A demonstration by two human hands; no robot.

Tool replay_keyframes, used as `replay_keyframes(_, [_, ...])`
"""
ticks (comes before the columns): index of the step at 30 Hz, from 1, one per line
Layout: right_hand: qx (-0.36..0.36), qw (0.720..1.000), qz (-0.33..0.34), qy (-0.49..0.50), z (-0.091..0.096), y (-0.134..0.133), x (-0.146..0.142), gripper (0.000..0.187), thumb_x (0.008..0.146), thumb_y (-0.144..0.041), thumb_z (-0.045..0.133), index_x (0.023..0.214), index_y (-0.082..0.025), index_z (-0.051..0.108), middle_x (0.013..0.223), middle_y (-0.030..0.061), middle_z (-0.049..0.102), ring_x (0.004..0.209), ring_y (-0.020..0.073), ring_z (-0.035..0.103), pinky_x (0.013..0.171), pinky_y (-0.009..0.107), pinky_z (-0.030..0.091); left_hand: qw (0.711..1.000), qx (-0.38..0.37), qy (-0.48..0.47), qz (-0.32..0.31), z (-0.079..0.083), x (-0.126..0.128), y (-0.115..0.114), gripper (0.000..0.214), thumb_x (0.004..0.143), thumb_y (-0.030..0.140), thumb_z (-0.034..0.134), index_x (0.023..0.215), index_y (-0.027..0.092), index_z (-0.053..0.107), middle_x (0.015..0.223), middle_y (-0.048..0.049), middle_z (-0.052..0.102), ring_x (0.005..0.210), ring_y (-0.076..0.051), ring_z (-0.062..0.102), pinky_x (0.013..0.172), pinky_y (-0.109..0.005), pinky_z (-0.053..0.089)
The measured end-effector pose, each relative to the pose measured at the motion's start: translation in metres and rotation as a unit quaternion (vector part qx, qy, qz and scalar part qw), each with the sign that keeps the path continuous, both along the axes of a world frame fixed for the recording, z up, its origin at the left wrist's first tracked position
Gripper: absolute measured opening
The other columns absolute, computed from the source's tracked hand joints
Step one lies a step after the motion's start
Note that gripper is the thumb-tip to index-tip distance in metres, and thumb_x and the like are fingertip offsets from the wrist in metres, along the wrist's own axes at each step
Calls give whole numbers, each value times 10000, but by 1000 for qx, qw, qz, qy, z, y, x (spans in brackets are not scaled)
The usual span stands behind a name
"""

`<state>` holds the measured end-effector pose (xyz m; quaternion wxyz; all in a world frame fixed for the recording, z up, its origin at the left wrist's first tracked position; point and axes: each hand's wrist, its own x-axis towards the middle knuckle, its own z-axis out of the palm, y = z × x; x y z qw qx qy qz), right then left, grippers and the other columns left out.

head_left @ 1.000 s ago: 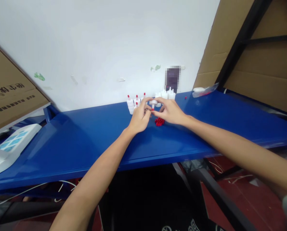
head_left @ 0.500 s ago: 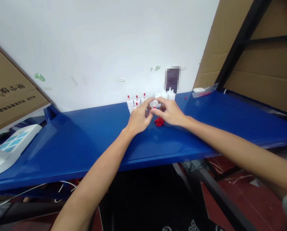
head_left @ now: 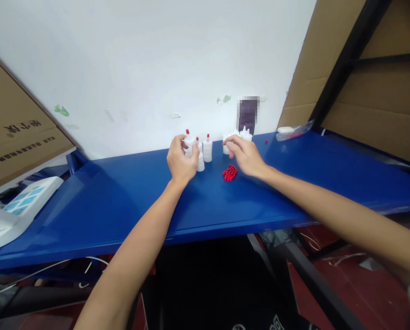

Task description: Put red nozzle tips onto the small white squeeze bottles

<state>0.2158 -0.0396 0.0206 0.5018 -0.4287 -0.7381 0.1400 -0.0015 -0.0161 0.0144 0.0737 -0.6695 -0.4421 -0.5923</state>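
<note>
My left hand [head_left: 181, 160] is wrapped round a white squeeze bottle [head_left: 190, 143] with a red tip cap, held upright at the left of the bottle group. Just to its right stand more red-capped bottles, among them one capped bottle [head_left: 207, 150]. My right hand [head_left: 245, 155] hovers with fingers stretched and slightly curved, nothing visible in them. Below its fingertips lies a pile of small red caps [head_left: 229, 173]. Behind that hand stand several white bottles [head_left: 246, 134] with bare nozzles, partly hidden by it.
Everything stands on a blue table [head_left: 122, 197] against a white wall. A white device with a blue panel [head_left: 25, 200] sits at the left edge. A plastic bag [head_left: 296, 131] and a single red cap [head_left: 266, 141] lie at the back right. Cardboard [head_left: 370, 98] flanks the right.
My hands were together round a white bottle and have come apart. My left hand has moved left with the bottle to the capped group. My right hand has let go.
</note>
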Motion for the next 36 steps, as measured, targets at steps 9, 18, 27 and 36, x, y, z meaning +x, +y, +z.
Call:
replay_keyframes(9, [-29, 992, -125, -20, 8, 15, 18, 164, 866, -299, 537, 784, -212, 649, 587, 3, 586, 580, 176, 516, 662, 350, 374, 991, -114, 74, 1, -7, -7, 6, 244, 861, 346, 607, 1070, 220, 604, 901, -24, 620, 787, -175, 584, 741, -316, 457])
replay_keyframes(18, [-28, 980, -179, -77, -3, 41, 48, 232, 821, -242, 565, 998, -205, 710, 772, 45, 700, 717, 214, 617, 733, 371, 442, 969, -204, 137, 9, -2, -4, 0, 188, 837, 354, 611, 967, 223, 578, 934, -28, 635, 806, -180, 582, 734, -320, 431])
replay_keyframes(27, [-48, 962, -263, -50, -12, 42, 48, 199, 740, -366, 698, 888, -242, 747, 729, 13, 683, 764, 231, 648, 693, 352, 440, 960, -206, 184, 48, 4, -13, -2, 206, 804, 390, 610, 888, 231, 510, 939, -35, 666, 830, -213, 615, 683, -333, 403])
replay_keyframes(36, [-7, 959, -270, 80, -14, 51, 57, 269, 825, -457, 556, 779, -212, 657, 651, 16, 590, 679, 211, 575, 677, 353, 431, 954, -202, 194, 109, 3, -24, 4, 282, 854, 487, 588, 966, 229, 567, 1003, -52, 702, 867, -235, 656, 697, -331, 425])
